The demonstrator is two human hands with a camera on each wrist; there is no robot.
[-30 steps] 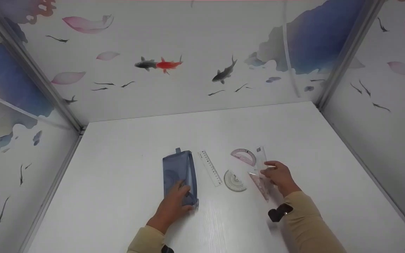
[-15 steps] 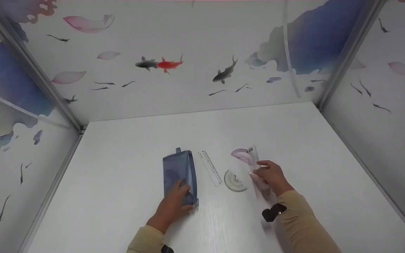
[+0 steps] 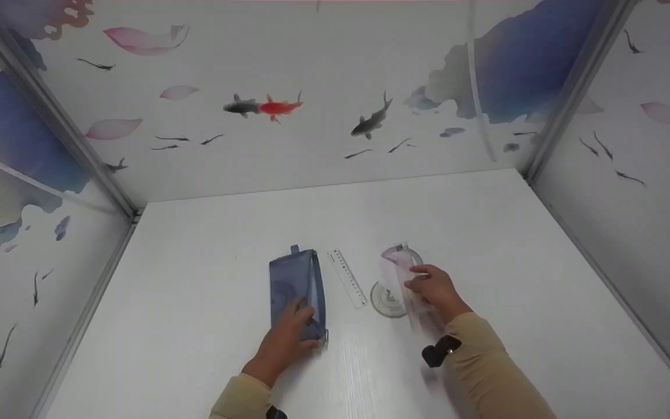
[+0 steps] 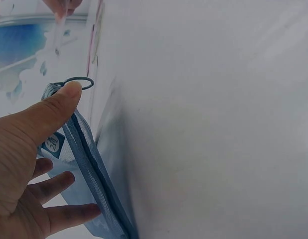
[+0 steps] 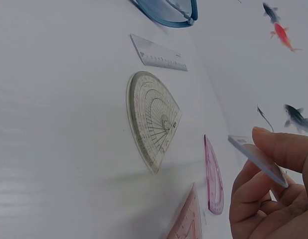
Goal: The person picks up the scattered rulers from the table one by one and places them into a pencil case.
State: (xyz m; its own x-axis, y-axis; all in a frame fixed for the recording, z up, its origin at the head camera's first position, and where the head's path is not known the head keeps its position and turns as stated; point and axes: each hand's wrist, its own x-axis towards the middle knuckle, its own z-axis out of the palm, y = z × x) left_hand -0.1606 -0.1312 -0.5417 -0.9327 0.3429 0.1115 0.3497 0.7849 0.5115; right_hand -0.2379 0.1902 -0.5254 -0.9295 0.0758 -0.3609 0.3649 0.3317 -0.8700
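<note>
A blue mesh pencil case lies on the white table, its zip side facing right. My left hand rests on its near end, fingers spread over the mesh. In the left wrist view, the thumb lies by the zip's ring pull. My right hand pinches a clear ruler between thumb and fingers. In the head view the ruler overlaps a pink protractor. A clear protractor lies left of that hand. A pink set square is mostly hidden under the hand in the head view.
A second short ruler lies between the pencil case and the clear protractor. White panels with painted fish rise behind the table and on both sides, joined by metal corner posts.
My right hand has moved left with the ruler, from beside the pink protractor to over it. My left hand and the pencil case have stayed in place.
</note>
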